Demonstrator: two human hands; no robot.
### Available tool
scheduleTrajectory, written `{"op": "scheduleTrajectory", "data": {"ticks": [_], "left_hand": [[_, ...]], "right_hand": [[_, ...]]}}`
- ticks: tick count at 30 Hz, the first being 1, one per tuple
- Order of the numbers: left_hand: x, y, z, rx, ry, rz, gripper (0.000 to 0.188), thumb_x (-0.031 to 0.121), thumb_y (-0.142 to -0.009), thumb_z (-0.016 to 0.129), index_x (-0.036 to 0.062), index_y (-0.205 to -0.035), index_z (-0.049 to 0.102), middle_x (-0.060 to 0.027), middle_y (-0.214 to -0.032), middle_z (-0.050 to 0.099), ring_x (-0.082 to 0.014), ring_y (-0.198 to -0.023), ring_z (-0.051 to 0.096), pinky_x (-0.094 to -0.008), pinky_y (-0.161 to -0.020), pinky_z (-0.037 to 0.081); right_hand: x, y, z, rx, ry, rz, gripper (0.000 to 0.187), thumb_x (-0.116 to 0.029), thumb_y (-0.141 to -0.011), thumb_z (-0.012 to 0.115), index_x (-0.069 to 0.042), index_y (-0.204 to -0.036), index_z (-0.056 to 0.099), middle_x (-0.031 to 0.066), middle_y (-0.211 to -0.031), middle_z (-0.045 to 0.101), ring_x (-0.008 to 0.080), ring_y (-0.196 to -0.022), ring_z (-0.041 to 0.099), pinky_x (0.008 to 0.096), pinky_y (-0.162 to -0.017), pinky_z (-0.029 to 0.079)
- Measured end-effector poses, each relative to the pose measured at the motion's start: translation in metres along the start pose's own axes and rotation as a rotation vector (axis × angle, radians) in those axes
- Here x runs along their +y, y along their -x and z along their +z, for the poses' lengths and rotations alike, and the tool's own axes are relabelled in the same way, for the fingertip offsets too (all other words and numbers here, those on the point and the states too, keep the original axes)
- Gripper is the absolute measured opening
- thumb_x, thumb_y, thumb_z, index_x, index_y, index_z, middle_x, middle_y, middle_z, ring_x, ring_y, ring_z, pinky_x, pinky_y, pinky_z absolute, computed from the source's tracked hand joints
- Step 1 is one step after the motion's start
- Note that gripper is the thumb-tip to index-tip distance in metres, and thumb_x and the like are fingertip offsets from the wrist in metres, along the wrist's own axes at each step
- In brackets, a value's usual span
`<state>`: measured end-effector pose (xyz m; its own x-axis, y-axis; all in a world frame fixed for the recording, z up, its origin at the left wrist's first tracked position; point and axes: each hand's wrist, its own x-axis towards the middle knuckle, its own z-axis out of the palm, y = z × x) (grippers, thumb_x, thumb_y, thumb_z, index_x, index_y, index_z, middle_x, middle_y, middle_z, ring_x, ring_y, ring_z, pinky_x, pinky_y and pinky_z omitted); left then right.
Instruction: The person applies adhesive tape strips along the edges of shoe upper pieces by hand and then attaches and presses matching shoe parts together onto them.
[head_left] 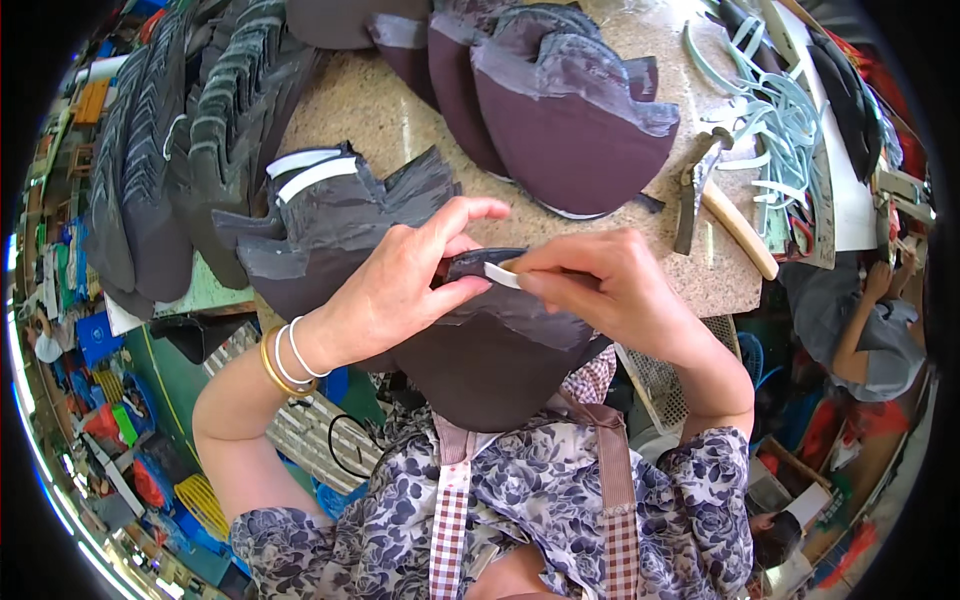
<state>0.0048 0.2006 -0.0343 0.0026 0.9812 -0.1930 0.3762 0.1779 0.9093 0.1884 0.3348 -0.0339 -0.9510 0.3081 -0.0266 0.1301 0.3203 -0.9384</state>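
A dark, rounded fabric piece (480, 375) with a grey-smeared upper part hangs between my hands at the table's near edge. My left hand (390, 295) pinches its top edge between thumb and fingers, the index finger stretched out above. In my right hand (615, 285), thumb and fingertips close on a short white strip (502, 275) laid along that edge. Just beyond my left hand, a similar dark piece (330, 215) lies on the table, with two white strips (317, 180) near its top.
Stacks of dark cut pieces (150, 170) line the left. Maroon pieces (575, 140) lie at the back of the speckled table (715, 285). A hammer (738, 228) rests right of them, near a tangle of pale blue strips (775, 125). Another person (860, 330) sits far right.
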Motion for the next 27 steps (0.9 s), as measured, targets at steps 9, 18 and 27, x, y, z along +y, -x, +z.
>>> {"op": "scheduleTrajectory", "data": {"ticks": [9, 18, 27], "left_hand": [[0.007, 0.008, -0.008, -0.1, 0.075, 0.006, 0.064, 0.001, -0.085, 0.063, 0.0084, -0.143, 0.036, -0.0139, -0.086, 0.069, -0.0259, -0.078, 0.068, -0.0302, -0.075, 0.048], [0.012, 0.007, -0.013, -0.003, -0.432, 0.145, 0.036, -0.003, -0.086, 0.057, 0.0032, -0.121, 0.061, -0.0162, -0.117, 0.061, -0.0267, -0.087, 0.059, -0.0326, -0.085, 0.046], [0.009, -0.011, 0.002, 0.087, -0.263, 0.073, 0.015, 0.001, -0.088, 0.056, -0.0032, -0.102, 0.06, -0.0094, -0.083, 0.05, -0.0195, -0.072, 0.05, -0.0284, -0.065, 0.04]], "right_hand": [[-0.006, -0.012, 0.012, -0.022, 0.112, -0.032, 0.009, -0.003, -0.086, 0.065, 0.001, -0.093, 0.069, 0.0069, -0.068, 0.064, 0.012, -0.06, 0.063, 0.0263, -0.054, 0.049], [0.006, 0.042, -0.012, 0.106, -0.017, 0.241, 0.012, -0.003, -0.089, 0.062, 0.003, -0.097, 0.069, 0.0059, -0.068, 0.064, 0.0094, -0.056, 0.062, 0.0217, -0.047, 0.048], [0.026, 0.067, 0.0, 0.264, 0.128, 0.163, 0.014, -0.004, -0.084, 0.067, 0.001, -0.097, 0.068, 0.01, -0.072, 0.064, 0.0183, -0.058, 0.062, 0.0293, -0.051, 0.047]]}}
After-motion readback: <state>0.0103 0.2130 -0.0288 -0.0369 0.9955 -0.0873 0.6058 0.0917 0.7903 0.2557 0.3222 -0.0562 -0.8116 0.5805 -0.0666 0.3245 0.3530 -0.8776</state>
